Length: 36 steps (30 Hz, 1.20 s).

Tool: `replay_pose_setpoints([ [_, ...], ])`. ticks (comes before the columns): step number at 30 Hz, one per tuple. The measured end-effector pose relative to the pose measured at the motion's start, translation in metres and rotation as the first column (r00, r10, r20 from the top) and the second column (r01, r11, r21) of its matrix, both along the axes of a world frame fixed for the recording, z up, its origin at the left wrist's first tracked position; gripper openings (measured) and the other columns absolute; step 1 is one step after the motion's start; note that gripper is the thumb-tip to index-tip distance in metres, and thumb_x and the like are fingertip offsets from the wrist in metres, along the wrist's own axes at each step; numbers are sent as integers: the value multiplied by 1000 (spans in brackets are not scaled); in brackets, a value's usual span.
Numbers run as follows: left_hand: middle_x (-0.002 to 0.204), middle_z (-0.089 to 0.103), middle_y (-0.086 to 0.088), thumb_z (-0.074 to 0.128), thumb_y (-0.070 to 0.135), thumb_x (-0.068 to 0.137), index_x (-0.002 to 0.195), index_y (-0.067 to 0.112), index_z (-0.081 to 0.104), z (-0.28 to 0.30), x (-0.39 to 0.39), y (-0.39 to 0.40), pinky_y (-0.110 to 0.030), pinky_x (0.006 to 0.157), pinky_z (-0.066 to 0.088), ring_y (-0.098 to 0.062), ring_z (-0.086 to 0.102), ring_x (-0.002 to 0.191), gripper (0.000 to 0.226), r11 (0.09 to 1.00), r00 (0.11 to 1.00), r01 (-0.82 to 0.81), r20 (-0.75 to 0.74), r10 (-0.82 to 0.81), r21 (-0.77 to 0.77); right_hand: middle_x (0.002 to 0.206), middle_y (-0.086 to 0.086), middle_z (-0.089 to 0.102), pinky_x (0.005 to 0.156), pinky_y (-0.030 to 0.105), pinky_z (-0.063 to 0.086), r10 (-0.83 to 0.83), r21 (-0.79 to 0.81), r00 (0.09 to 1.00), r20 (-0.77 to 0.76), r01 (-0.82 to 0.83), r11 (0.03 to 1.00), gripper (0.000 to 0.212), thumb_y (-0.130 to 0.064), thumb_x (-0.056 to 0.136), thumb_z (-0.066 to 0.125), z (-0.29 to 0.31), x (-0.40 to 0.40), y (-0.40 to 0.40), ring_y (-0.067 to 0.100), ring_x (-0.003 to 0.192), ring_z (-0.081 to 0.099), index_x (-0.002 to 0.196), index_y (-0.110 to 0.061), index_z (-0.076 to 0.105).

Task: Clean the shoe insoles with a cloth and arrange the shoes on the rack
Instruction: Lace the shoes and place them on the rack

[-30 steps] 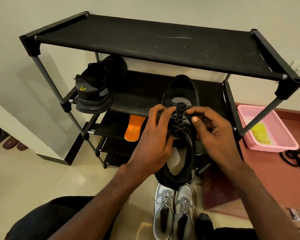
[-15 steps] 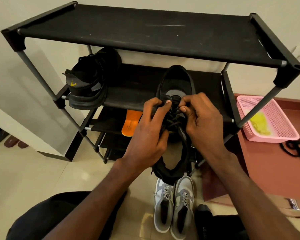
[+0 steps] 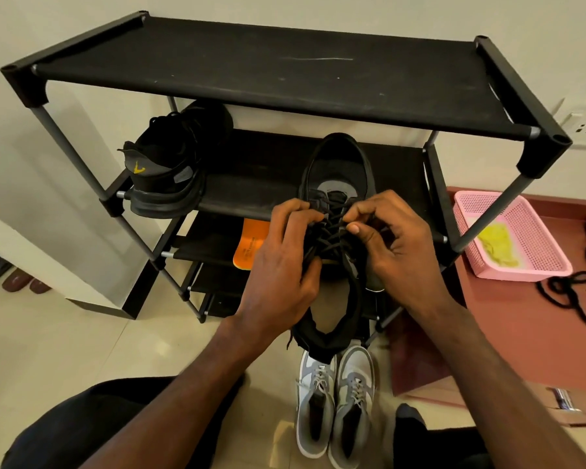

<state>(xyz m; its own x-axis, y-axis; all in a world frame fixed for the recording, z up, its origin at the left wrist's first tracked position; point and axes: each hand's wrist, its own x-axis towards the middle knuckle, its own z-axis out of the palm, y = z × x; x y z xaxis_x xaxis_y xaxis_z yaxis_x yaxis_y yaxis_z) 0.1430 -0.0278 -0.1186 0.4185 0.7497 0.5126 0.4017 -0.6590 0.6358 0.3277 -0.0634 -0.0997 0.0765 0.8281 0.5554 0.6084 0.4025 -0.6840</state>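
Between the person and the black fabric-shelved shoe rack [image 3: 285,72], a black lace-up shoe [image 3: 335,184] is held in the air, toe pointing away toward the rack's second shelf and heel hanging down over a pair of grey and white sneakers [image 3: 335,397] that stand on the near floor. The left hand [image 3: 281,275] curls round the shoe's left side with its fingertips pinching at the black laces [image 3: 332,228], and the right hand [image 3: 400,252] grips the right side, thumb and forefinger likewise nipped on the laces. Compared with a second ago the two hands have drawn closer together over the lacing and the shoe has crept nearer the shelf edge, which suggests the laces are being tightened or tidied before the shoe is set down. Its likely partner, another black shoe with a yellow mark on the heel [image 3: 170,170], already lies tilted at the left end of that second shelf, so the open space to its right looks like the destination. An orange insole [image 3: 249,245] rests on a lower shelf, and a pink perforated plastic basket [image 3: 521,211] holding a yellow cloth [image 3: 496,243] sits on the floor to the right; the sneakers are not yet on the rack.
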Motion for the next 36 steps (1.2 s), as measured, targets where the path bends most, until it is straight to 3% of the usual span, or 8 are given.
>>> replay_pose_setpoints([
  [5,144,38,-8,62,1,89,132,5,50,-1,0,1,-30,100,54,-16,51,126,45,1000,1000,9,11,-9,2,106,1,63,84,33,58,-19,16,996,84,18,1000,15,-4,97,71,2,-1,1,16,99,66,110,-9,74],
  [10,144,38,-9,63,0,89,132,3,52,-1,0,0,-22,104,49,-14,49,127,45,1000,1000,-3,-10,3,25,103,-7,57,72,37,56,-128,28,976,177,125,992,14,-1,99,63,0,-10,3,11,91,61,100,-15,67],
  [17,145,40,-11,64,-1,89,131,2,53,-4,3,-2,-19,108,44,-15,50,129,44,998,999,-38,-24,39,52,100,-3,54,73,39,52,-109,4,990,90,109,994,17,5,99,56,-4,-16,4,13,90,56,98,-11,62],
  [21,143,40,-10,63,-2,89,132,4,52,-3,3,-2,-19,105,47,-14,50,126,45,999,1000,-19,19,18,34,101,1,60,81,43,54,-52,4,998,-24,52,999,11,-7,103,61,-3,-13,0,18,93,61,112,-10,63],
  [25,144,39,-7,62,-2,90,139,8,51,-1,3,-1,-14,98,48,-10,51,122,51,1000,999,-10,44,10,7,110,2,59,83,40,55,89,-161,972,-218,-126,979,40,-30,96,73,2,-2,-16,24,92,59,129,-17,53],
  [28,145,37,-7,65,0,91,140,12,52,0,2,1,-11,98,47,-9,50,124,52,1000,999,-11,41,11,-11,119,-6,55,84,30,53,106,-274,979,-173,-151,950,67,-42,79,84,0,6,-26,18,102,57,134,-26,49],
  [33,142,34,-1,70,12,89,142,16,49,11,-10,12,-15,100,47,-9,44,131,57,977,984,177,16,-177,-115,118,-5,55,78,32,56,26,-225,989,-148,-60,973,68,-18,77,91,-4,3,-28,19,98,59,131,-24,50],
  [36,140,35,2,60,29,97,146,23,49,22,-26,22,-24,100,51,-16,46,131,51,926,950,308,19,-312,-217,116,-4,56,74,37,57,7,-186,986,-164,-38,982,64,-22,76,88,-4,0,-26,20,95,60,128,-23,51],
])
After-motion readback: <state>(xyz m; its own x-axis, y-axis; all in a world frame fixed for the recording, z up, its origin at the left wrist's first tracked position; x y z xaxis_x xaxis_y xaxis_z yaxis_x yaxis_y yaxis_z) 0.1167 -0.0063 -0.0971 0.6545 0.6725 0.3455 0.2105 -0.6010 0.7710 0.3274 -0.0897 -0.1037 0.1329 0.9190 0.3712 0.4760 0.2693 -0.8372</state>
